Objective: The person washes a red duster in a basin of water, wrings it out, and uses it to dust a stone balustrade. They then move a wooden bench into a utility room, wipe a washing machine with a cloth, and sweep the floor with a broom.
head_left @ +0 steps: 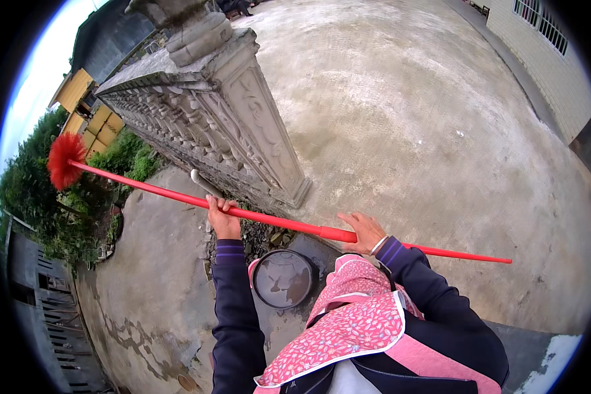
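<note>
A long red telescopic pole (276,219) runs across the view, with a round red bristle brush (66,161) at its far left end. My left hand (224,216) is closed around the pole's thinner section, left of the middle. Near the thicker collar, my right hand (367,231) rests against the pole, its fingers partly spread and its thumb side hidden; how firmly it grips does not show. Past the right wrist, which wears a bracelet, the pole tapers to its right end. Below the pole stands a round dark basin (282,279) with water in it.
A carved stone balustrade (256,118) rises ahead, beside a concrete yard (399,123). A pale pipe (204,182) sticks out at its base near the pole. Shrubs (39,182) grow at the left. A lower concrete floor (147,276) lies left of the basin.
</note>
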`<action>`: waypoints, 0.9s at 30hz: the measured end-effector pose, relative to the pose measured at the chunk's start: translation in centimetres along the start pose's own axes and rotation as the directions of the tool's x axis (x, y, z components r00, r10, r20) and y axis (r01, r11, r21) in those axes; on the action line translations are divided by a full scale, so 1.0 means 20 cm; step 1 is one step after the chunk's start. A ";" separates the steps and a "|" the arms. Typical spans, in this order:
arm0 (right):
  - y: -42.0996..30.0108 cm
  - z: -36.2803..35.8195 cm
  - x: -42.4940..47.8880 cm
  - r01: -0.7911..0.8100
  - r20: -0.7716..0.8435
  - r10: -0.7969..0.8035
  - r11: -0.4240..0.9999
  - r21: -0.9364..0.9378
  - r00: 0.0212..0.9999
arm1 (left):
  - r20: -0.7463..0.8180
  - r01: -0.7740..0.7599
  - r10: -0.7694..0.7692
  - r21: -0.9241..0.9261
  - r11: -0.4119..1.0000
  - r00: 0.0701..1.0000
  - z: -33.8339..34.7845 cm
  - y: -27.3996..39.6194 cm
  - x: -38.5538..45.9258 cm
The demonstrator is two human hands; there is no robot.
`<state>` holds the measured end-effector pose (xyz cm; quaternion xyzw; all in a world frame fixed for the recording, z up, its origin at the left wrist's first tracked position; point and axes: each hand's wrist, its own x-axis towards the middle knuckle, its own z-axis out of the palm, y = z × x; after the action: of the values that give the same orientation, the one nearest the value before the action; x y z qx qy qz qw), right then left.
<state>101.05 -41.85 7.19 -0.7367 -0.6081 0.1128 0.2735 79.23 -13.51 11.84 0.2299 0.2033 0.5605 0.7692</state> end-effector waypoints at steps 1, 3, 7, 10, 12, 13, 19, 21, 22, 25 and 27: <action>0.05 0.00 -0.08 -0.115 0.037 0.115 0.993 -0.021 0.993 | -0.024 -0.048 0.049 0.034 0.998 0.998 -0.04 0.07 0.02; 0.19 0.04 -0.29 -0.261 0.082 0.269 0.960 -0.100 0.960 | -0.065 -0.081 0.083 0.035 0.996 0.994 -0.10 0.18 0.06; 0.23 0.08 -0.51 -0.377 0.023 0.382 0.918 -0.126 0.924 | -0.181 -0.111 0.118 0.051 0.993 0.976 -0.17 0.36 0.08; 0.17 0.13 -0.54 -0.259 -0.226 0.228 0.958 -0.120 0.947 | -0.282 -0.056 0.069 0.054 0.997 0.957 -0.21 0.46 0.09; 0.15 0.13 -0.54 -0.264 -0.117 0.248 0.953 -0.150 0.962 | -0.307 -0.027 0.047 0.071 0.997 0.951 -0.24 0.51 0.05; 0.15 0.13 -0.54 -0.265 -0.067 0.257 0.949 -0.170 0.964 | -0.315 -0.011 0.034 0.074 0.997 0.949 -0.25 0.52 0.04; 0.18 0.11 -0.54 -0.156 0.247 0.189 0.977 -0.146 0.950 | -0.229 0.016 -0.013 0.014 1.000 0.973 -0.37 0.56 -0.04; 0.16 0.07 -0.50 -0.159 0.361 0.184 0.982 -0.099 0.914 | -0.131 0.038 -0.047 -0.073 0.997 0.990 -0.39 0.60 -0.08; 0.16 0.07 -0.49 -0.182 0.458 0.168 0.983 -0.014 0.873 | -0.085 0.035 -0.043 -0.102 0.994 0.995 -0.39 0.62 -0.09; 0.13 0.04 -0.44 -0.432 0.800 0.135 0.887 0.165 0.584 | 0.075 0.056 -0.040 -0.220 0.974 0.996 -0.39 0.67 -0.15; 0.05 -0.05 -0.39 -0.737 0.989 0.063 0.674 0.059 0.137 | 0.213 0.119 -0.047 -0.334 0.935 0.976 -0.38 0.69 -0.20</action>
<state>100.52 -49.78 6.11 -0.5439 -0.3431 0.7658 0.0089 63.07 -12.72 13.99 0.1385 0.0325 0.5280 0.8373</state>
